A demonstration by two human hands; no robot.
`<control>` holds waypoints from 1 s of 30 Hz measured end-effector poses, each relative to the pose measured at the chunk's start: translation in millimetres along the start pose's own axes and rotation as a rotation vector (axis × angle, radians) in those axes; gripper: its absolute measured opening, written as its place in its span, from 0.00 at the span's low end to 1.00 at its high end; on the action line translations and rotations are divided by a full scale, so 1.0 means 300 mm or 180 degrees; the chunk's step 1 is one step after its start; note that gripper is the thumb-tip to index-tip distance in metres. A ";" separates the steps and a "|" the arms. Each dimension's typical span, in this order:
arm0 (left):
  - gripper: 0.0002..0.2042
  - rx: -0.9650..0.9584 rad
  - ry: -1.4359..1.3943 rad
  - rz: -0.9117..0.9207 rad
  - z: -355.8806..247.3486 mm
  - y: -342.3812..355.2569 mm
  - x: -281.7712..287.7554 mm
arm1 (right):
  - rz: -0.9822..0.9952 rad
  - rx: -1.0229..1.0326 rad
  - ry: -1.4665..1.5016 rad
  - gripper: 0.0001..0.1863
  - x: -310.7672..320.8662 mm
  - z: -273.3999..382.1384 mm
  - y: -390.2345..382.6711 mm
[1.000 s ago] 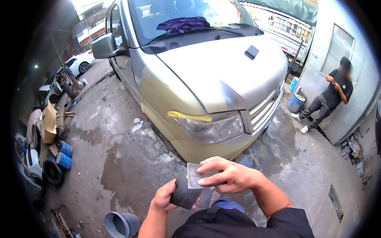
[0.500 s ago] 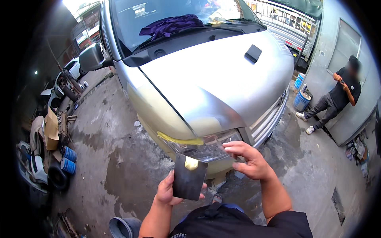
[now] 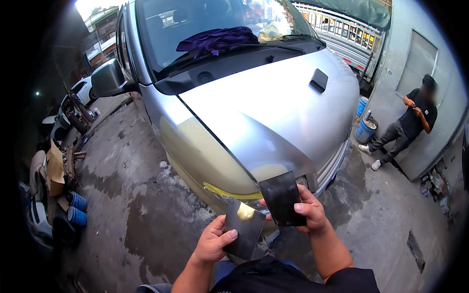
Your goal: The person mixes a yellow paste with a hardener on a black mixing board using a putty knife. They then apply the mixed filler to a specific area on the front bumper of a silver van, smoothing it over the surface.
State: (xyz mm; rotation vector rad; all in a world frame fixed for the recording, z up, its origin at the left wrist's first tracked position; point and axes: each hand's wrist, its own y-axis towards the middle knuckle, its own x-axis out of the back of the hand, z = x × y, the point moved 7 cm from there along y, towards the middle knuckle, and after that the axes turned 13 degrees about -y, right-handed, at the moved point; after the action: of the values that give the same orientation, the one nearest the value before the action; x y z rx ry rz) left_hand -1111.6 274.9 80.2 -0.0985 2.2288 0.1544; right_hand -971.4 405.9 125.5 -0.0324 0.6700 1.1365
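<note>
My left hand (image 3: pixel 215 240) grips a flat black rectangular plate (image 3: pixel 244 232), thumb on its face. A dab of pale yellow putty (image 3: pixel 245 211) sits near the plate's upper edge. In my right hand (image 3: pixel 311 211) is a black putty spreader (image 3: pixel 282 199), a thin rectangle held by its right edge and tilted. Its lower left corner is close to the plate; whether they touch I cannot tell. Just beyond both hands stands a silver van's front corner, with pale yellowish filler on its fender (image 3: pixel 202 151). Yellow tape (image 3: pixel 229 191) edges the headlight, which my hands and tools largely hide.
A dark flat block (image 3: pixel 319 80) lies on the hood (image 3: pixel 288 97). Purple cloth (image 3: pixel 217 40) rests below the windshield. At right, a person (image 3: pixel 410 119) stands by a grey metal door, near blue buckets (image 3: pixel 365 129). Cardboard (image 3: pixel 55 168) and more blue buckets (image 3: pixel 77 216) are at left.
My right hand has turned and come down toward the left, and the spreader now shows face-on in it. The left hand's plate has shifted slightly right and down. The view has shifted a little.
</note>
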 end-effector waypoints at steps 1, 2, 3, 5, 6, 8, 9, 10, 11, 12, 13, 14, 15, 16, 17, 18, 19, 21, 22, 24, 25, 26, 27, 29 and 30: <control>0.20 0.0104 0.0070 0.0016 -0.022 -0.001 0.026 | 0.0042 0.0014 -0.0135 0.29 -0.024 -0.021 0.018; 0.20 0.0316 0.0029 0.0058 -0.045 0.001 0.042 | 0.0086 0.0028 -0.0268 0.29 -0.051 -0.044 0.038; 0.20 0.0367 0.0109 0.0118 -0.078 0.003 0.071 | 0.0231 0.0194 -0.0818 0.28 -0.089 -0.055 0.063; 0.20 0.0465 0.0243 0.0228 -0.143 0.003 0.142 | 0.0529 0.0482 -0.1920 0.27 -0.178 -0.083 0.121; 0.20 0.0469 0.0244 0.0245 -0.193 0.000 0.170 | 0.0437 0.0443 -0.2150 0.25 -0.228 -0.101 0.152; 0.20 0.0483 0.0222 0.0312 -0.293 -0.009 0.220 | 0.0622 0.0324 -0.2971 0.26 -0.293 -0.133 0.221; 0.19 0.0487 0.0238 0.0341 -0.335 -0.019 0.256 | 0.0724 0.0254 -0.3376 0.27 -0.318 -0.154 0.253; 0.19 0.0488 0.0274 0.0377 -0.379 -0.025 0.286 | 0.0687 0.0115 -0.3586 0.28 -0.334 -0.176 0.281; 0.19 0.0489 0.0308 0.0413 -0.416 -0.028 0.308 | 0.0769 0.0024 -0.3932 0.28 -0.346 -0.209 0.299; 0.18 0.0439 0.0374 0.0361 -0.456 -0.031 0.320 | 0.0852 -0.0074 -0.4276 0.28 -0.348 -0.249 0.310; 0.18 0.0356 0.0435 0.0299 -0.497 -0.038 0.339 | 0.0969 -0.0145 -0.4604 0.28 -0.356 -0.283 0.329; 0.18 0.0272 0.0494 0.0236 -0.534 -0.045 0.359 | 0.0622 -0.0207 -0.4487 0.26 -0.360 -0.279 0.356; 0.18 0.0185 0.0550 0.0172 -0.564 -0.051 0.380 | 0.0278 -0.0222 -0.3910 0.25 -0.354 -0.284 0.379; 0.18 0.0166 0.0462 0.0147 -0.584 -0.051 0.396 | -0.0065 -0.0228 -0.3343 0.24 -0.340 -0.289 0.396; 0.18 0.0146 0.0374 0.0122 -0.595 -0.057 0.411 | -0.0392 -0.0231 -0.2769 0.23 -0.330 -0.293 0.410; 0.18 0.0124 0.0283 0.0095 -0.600 -0.064 0.424 | -0.0681 -0.0425 -0.2219 0.22 -0.337 -0.315 0.425; 0.20 0.0065 0.0238 0.0213 -0.597 -0.069 0.422 | -0.0689 -0.0370 -0.2264 0.22 -0.354 -0.337 0.454; 0.22 0.0177 0.0129 0.0348 -0.591 -0.088 0.410 | -0.0698 -0.0249 -0.2321 0.22 -0.381 -0.389 0.520; 0.23 0.0190 0.0064 0.0408 -0.587 -0.092 0.407 | -0.0577 -0.0314 -0.2144 0.22 -0.411 -0.424 0.552; 0.22 -0.0008 0.0080 0.0147 -0.578 -0.097 0.434 | -0.0380 -0.0455 -0.2425 0.19 -0.436 -0.478 0.600; 0.21 -0.0105 0.0076 0.0040 -0.580 -0.096 0.446 | -0.0228 -0.0440 -0.2565 0.19 -0.437 -0.493 0.618; 0.21 -0.0182 0.0020 -0.0025 -0.588 -0.094 0.452 | -0.0277 -0.0022 -0.3452 0.17 -0.439 -0.449 0.638; 0.21 -0.0250 -0.0040 -0.0081 -0.603 -0.092 0.454 | -0.0381 -0.0264 -0.3168 0.16 -0.416 -0.424 0.653; 0.21 -0.0448 0.0012 -0.0216 -0.646 -0.109 0.476 | -0.0630 -0.0731 -0.2575 0.16 -0.376 -0.345 0.669; 0.21 -0.0644 0.0111 -0.0344 -0.672 -0.125 0.505 | -0.0904 -0.0432 -0.2594 0.13 -0.360 -0.291 0.684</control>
State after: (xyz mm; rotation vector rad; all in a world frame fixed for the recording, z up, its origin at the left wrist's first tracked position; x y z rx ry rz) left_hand -1356.9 205.8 80.6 -0.3336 2.2311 0.3208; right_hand -1212.9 376.8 172.6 0.2062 -0.1371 0.8166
